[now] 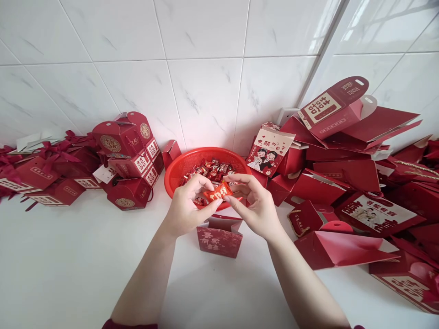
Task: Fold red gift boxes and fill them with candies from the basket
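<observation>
A red wrapped candy [218, 193] with pale gold lettering is pinched between my two hands, above the front rim of a red plastic basket [170, 176]. My left hand [188, 204] grips its left end between thumb and fingers. On the right end, the thumb and fingers of my right hand [254, 205] close in the same way. Many more wrapped candies [213, 169] lie in the basket behind. Below my hands a dark red paper gift box [219, 241] stands upright with its top open; my hands and the candy are apart from it.
Closed red gift boxes [128, 194] are stacked at the left, with ribbon-tied boxes [65, 157] farther out. A large heap of open red boxes [338, 171] fills the right side. White tiled wall [206, 91] rises behind the white tabletop [85, 260].
</observation>
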Tool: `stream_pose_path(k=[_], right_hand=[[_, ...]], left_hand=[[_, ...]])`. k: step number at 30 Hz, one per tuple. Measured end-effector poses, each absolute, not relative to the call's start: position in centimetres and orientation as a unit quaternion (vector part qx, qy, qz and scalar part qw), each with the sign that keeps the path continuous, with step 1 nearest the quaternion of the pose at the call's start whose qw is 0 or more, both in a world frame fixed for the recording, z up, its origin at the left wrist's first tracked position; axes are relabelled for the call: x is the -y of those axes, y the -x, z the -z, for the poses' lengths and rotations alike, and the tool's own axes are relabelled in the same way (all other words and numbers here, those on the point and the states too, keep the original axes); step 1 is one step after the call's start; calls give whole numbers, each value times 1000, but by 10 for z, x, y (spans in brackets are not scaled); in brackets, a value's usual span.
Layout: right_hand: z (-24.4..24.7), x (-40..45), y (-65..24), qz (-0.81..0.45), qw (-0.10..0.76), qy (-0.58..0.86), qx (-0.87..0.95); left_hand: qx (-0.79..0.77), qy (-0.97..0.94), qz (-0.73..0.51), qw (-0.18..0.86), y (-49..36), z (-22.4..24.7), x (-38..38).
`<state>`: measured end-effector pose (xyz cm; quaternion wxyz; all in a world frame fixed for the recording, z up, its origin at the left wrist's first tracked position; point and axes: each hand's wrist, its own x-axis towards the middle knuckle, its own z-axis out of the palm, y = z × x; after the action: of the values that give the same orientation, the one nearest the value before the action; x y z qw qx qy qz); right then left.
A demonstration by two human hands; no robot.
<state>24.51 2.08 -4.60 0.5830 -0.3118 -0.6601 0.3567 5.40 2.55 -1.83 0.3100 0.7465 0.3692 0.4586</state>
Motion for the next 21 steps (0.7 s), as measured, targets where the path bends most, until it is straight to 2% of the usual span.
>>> stream_pose_path(k=[5,8,12,21], right_hand=[[47,-24,-247,-448,561,314,622],[46,-25,-247,-428,555,325,634],[44,-23,-247,-424,574,320,624],[37,-17,-249,-371,540,323,683]], left_hand=[[-390,-724,-429,373,-57,20,-28],[-414,-705,-391,422,-61,20,-28],[-402,-718,-363,438,-64,17,-25],[-360,-690,-404,481,-71,22,-21]])
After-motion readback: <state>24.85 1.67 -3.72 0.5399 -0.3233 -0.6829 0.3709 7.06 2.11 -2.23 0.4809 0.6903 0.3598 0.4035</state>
